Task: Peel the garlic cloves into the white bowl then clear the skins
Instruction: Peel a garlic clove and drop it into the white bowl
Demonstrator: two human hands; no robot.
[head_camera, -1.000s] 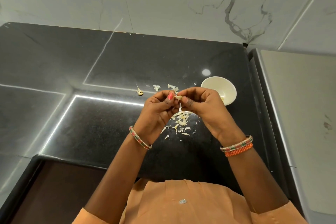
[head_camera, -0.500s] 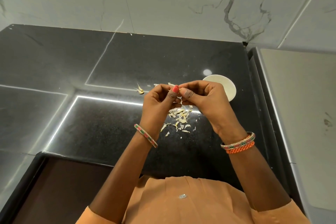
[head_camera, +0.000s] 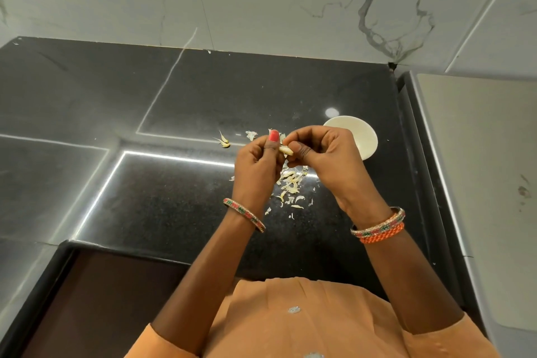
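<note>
While the head camera is looking down over a black stone counter [head_camera: 174, 212], the person's two hands are meeting above it, raised off the surface. The left hand [head_camera: 255, 166] is curling its fingers inward, its red-painted thumbnail showing at the top, and it is pinching one end of a pale garlic clove [head_camera: 286, 150]. The right hand [head_camera: 325, 157] is gripping the other end of the same clove between thumb and bent fingers, so both hands are closing on that one clove and it is sitting between the two thumbs. Beneath the hands a scatter of papery skins [head_camera: 290, 186] is lying on the counter, with a few more flakes lying just beyond the left hand. A separate small clove or stem piece [head_camera: 223, 142] is resting on the counter to the left of the hands, apart from the pile. The white bowl [head_camera: 360, 134] is standing on the counter just behind the right hand, which is covering part of its near rim; what it is holding cannot be told from here. A patterned bangle [head_camera: 244, 213] is circling the left wrist, and two bangles [head_camera: 377, 227], one of them orange, are circling the right. An orange garment [head_camera: 290, 322] is filling the bottom of the view, and a white veined wall [head_camera: 261, 3] is rising behind the counter.
</note>
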